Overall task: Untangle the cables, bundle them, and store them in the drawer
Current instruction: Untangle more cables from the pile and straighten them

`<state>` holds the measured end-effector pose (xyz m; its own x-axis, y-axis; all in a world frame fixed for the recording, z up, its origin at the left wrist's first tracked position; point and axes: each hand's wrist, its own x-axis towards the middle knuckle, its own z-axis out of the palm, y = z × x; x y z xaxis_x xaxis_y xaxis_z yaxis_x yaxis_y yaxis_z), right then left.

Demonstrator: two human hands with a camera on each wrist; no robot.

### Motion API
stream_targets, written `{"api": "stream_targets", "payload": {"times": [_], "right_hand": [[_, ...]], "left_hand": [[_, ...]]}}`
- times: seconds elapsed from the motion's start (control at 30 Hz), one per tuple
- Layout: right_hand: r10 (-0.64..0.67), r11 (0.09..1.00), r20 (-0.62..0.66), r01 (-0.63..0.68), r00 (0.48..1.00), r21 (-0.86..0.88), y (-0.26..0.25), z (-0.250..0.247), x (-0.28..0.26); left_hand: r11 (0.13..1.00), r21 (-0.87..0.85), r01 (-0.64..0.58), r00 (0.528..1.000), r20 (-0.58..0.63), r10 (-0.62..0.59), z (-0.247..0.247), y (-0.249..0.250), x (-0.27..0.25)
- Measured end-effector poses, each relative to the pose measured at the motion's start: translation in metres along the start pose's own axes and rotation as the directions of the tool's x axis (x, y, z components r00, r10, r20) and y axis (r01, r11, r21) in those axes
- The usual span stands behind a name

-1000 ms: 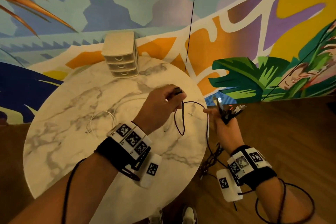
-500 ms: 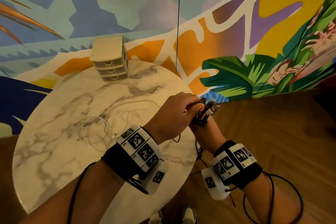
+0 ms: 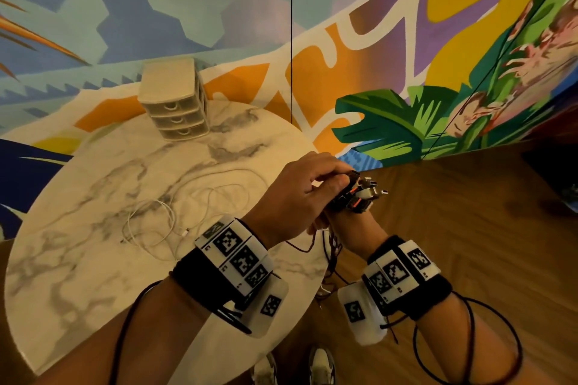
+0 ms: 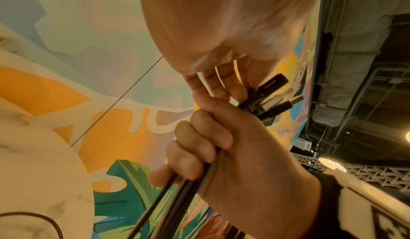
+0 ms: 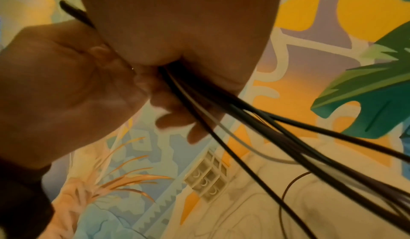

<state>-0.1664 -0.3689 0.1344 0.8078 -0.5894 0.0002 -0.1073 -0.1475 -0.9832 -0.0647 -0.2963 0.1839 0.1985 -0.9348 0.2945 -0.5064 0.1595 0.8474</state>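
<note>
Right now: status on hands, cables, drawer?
Right hand grips dark cable bundle; left hand pinches a plug into it. White cable loose on table. Drawer unit closed.

round marble table (image 3: 93, 259) bears a white cable (image 3: 150, 225) and drawer unit (image 3: 175, 103).

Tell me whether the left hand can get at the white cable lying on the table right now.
Probably not yet. The left hand is busy on the dark cables' plug ends together with the right hand. The white cable lies bare on the table, nothing over it, so once freed the way looks open.
</note>
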Motion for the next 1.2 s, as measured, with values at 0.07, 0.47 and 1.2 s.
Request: {"api": "stream_targets", "payload": {"times": [0.07, 0.47, 1.2], "right_hand": [[-0.009, 0.999, -0.068, 0.012, 0.998, 0.051, 0.001, -0.002, -0.001], [0.164, 0.89, -0.385, 0.032, 0.908, 0.455, 0.005, -0.04, -0.011], [0.241, 0.96, -0.636, -0.084, 0.733, 0.267, 0.026, -0.141, -0.063]], "left_hand": [[0.998, -0.068, -0.004, 0.999, -0.032, 0.002, 0.002, 0.0, 0.002], [0.813, 0.484, 0.323, 0.659, 0.502, -0.56, 0.094, -0.142, -0.077], [0.771, 0.621, 0.142, 0.544, 0.601, -0.585, 0.15, -0.123, -0.049]]}}
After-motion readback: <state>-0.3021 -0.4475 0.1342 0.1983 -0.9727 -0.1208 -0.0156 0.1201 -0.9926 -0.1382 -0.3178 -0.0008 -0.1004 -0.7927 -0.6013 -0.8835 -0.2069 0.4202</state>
